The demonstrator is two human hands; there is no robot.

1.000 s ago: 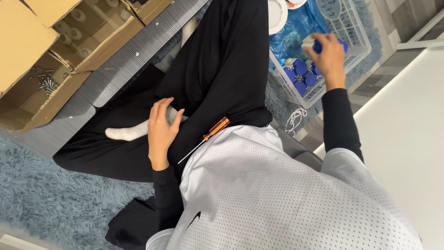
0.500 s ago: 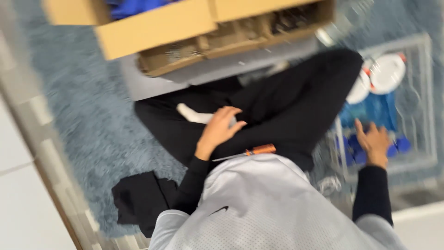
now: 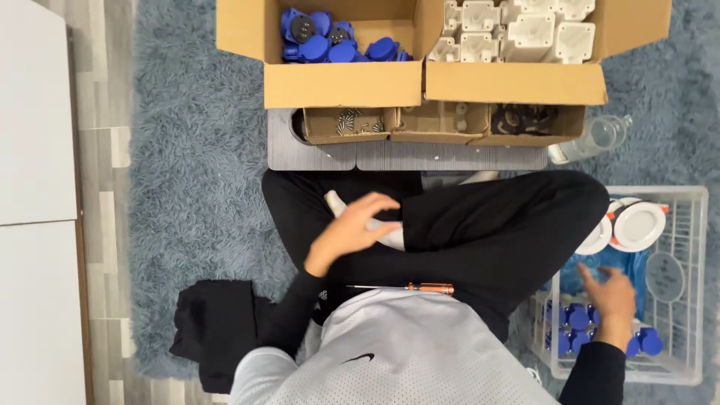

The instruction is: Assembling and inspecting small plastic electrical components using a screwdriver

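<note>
Blue plastic caps (image 3: 592,330) lie in a heap at the lower right of the frame, inside a white wire basket (image 3: 694,285) that also holds a blue bag and 2 round white discs (image 3: 637,225) at its upper edge. The right hand (image 3: 611,300) hovers just over that heap, fingers spread and loosely open, gripping nothing that shows. The left hand (image 3: 352,229), left of centre, is likewise open and empty, fingers fanned above the crossed legs in black trousers and just beside a white sock (image 3: 375,225).

As for progress, it looks like sorting or assembly still in its early part: an orange-handled screwdriver (image 3: 409,287) rests untouched on the lap at the hem of the grey jersey, and neither hand has a part in it. More blue caps (image 3: 330,37) fill a cardboard box (image 3: 341,82) at the top centre, and white moulded housings (image 3: 517,30) fill the box at its right. Below these, 3 small cardboard trays (image 3: 435,124) sit on a grey board; the left one holds screws, the right one dark bits too small to tell.

The caps are round, glossy, deep blue, some with a darker centre. A clear plastic bottle (image 3: 596,139) lies on the blue shag rug (image 3: 195,165).
</note>
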